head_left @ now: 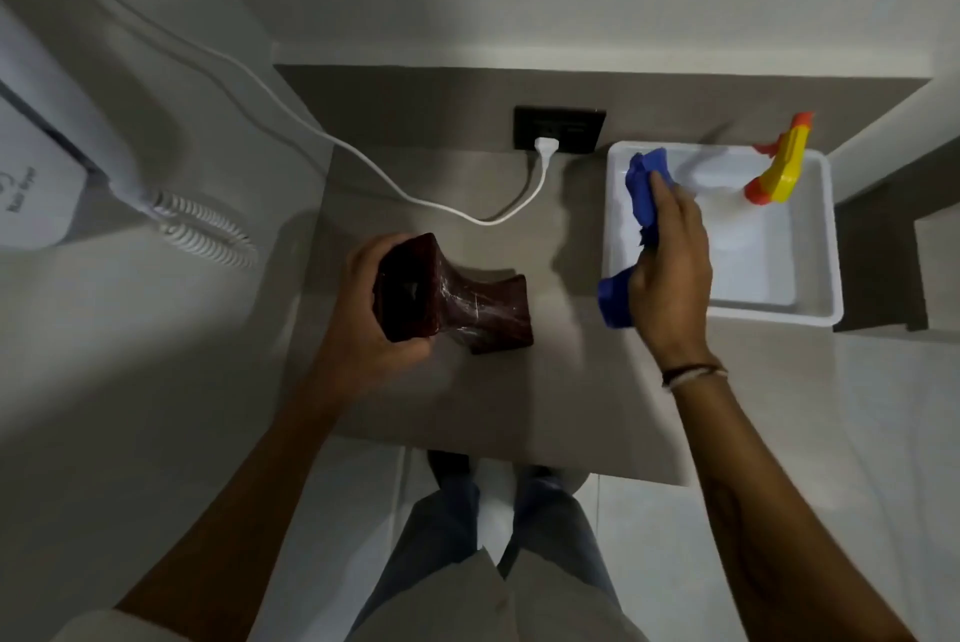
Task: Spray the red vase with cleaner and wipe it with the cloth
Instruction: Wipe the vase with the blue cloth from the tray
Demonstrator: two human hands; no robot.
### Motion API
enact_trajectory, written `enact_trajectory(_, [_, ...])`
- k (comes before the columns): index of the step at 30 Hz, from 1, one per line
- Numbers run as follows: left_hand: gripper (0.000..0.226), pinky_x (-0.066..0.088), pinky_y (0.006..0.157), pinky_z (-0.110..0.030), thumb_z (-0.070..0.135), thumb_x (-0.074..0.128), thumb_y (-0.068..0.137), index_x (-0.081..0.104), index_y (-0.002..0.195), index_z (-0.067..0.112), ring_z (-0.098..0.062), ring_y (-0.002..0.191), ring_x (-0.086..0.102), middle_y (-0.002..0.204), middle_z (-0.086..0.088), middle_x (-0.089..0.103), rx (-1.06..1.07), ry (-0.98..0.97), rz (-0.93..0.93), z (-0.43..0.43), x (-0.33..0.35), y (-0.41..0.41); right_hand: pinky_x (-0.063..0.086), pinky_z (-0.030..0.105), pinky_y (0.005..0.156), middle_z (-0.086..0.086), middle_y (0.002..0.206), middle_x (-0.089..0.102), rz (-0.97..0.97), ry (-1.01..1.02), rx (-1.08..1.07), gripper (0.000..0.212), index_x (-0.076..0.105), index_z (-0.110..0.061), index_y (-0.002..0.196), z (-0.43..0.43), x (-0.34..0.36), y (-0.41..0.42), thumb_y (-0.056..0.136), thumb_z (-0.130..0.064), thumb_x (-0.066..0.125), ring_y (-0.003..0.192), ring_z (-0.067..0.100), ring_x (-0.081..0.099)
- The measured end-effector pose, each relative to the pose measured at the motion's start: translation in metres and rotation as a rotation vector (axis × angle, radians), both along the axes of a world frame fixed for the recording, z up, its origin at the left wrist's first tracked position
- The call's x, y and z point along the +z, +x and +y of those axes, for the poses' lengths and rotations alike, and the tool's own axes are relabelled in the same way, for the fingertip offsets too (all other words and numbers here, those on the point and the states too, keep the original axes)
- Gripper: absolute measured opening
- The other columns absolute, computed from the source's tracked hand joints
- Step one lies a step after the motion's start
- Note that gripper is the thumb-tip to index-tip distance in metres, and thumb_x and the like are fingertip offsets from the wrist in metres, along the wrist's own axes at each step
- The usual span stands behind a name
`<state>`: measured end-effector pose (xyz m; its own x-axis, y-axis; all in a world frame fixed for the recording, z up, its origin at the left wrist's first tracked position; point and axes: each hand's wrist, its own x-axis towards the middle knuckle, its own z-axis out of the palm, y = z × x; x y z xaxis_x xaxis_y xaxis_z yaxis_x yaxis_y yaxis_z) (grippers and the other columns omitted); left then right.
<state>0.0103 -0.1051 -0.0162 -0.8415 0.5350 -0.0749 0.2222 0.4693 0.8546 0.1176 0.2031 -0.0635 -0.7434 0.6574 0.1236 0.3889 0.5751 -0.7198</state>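
Red vase [457, 298] tilted on the counter [519, 407], its mouth clasped by the left hand [363, 324]; blue cloth [641, 205] clamped in the right hand [670, 267] over the tray [826, 278]. If wetted, the glossy vase could slip from this one-handed grip.

The right hand [670, 272] hides the middle of the blue cloth [644, 189], and the spray bottle [727, 184] body is blurred.

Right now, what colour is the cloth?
Blue. The cloth shows best in the head view, held in the right hand.
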Motion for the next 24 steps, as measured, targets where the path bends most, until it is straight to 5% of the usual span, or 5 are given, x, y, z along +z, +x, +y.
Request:
enact_trajectory(5, [0.103, 0.056, 0.106, -0.040, -0.002, 0.084, 0.062, 0.044, 0.155, 0.015, -0.029, 0.134, 0.061, 0.148, -0.019, 0.052, -0.006, 0.067, -0.093, -0.010, -0.023, 0.011, 0.040, 0.058, 0.125, 0.022, 0.165, 0.046, 0.070, -0.205, 0.088, 0.074, 0.043, 0.003, 0.161, -0.089, 0.012, 0.048, 0.092, 0.030, 0.046, 0.154, 0.038, 0.046])
enact_trajectory(10, [0.100, 0.045, 0.114, -0.028, 0.025, 0.084, 0.061, 0.043, 0.152, 0.030, -0.017, 0.138, 0.056, 0.149, -0.018, 0.053, -0.073, 0.090, -0.047, -0.020, -0.032, 0.013, 0.032, 0.054, 0.132, 0.019, 0.173, 0.036, 0.053, -0.051, 0.366, 0.087, 0.035, -0.005, 0.166, -0.177, 0.010, 0.043, 0.087, 0.028, 0.054, 0.161, 0.039, 0.036])
enact_trajectory(13, [0.100, 0.043, 0.114, -0.023, 0.030, 0.088, 0.060, 0.045, 0.151, 0.031, -0.001, 0.137, 0.053, 0.146, 0.004, 0.053, -0.098, 0.067, 0.026, -0.032, -0.038, 0.005, 0.008, 0.036, 0.138, 0.012, 0.181, 0.017, -0.036, 0.052, 0.504, 0.105, 0.018, -0.015, 0.173, -0.206, 0.001, 0.033, 0.081, 0.029, 0.042, 0.169, 0.035, 0.012])
enact_trajectory(19, [0.106, 0.042, 0.103, -0.007, 0.028, 0.087, 0.055, 0.043, 0.146, 0.060, 0.012, 0.126, 0.055, 0.136, 0.039, 0.046, -0.109, 0.041, -0.001, -0.044, -0.040, -0.001, 0.025, 0.057, 0.134, 0.006, 0.182, -0.004, -0.377, 0.088, 0.345, 0.098, 0.007, -0.020, 0.173, -0.158, -0.020, 0.037, 0.097, 0.014, 0.058, 0.169, 0.031, -0.008])
enact_trajectory(24, [0.102, 0.041, 0.102, -0.004, 0.031, 0.088, 0.052, 0.053, 0.148, 0.032, 0.019, 0.124, 0.053, 0.138, 0.025, 0.048, -0.107, 0.030, 0.008, -0.045, -0.043, -0.003, 0.007, 0.038, 0.136, 0.009, 0.183, 0.002, -0.122, 0.111, 0.512, 0.114, 0.005, -0.015, 0.174, -0.222, -0.006, 0.026, 0.077, 0.024, 0.050, 0.170, 0.034, 0.001])
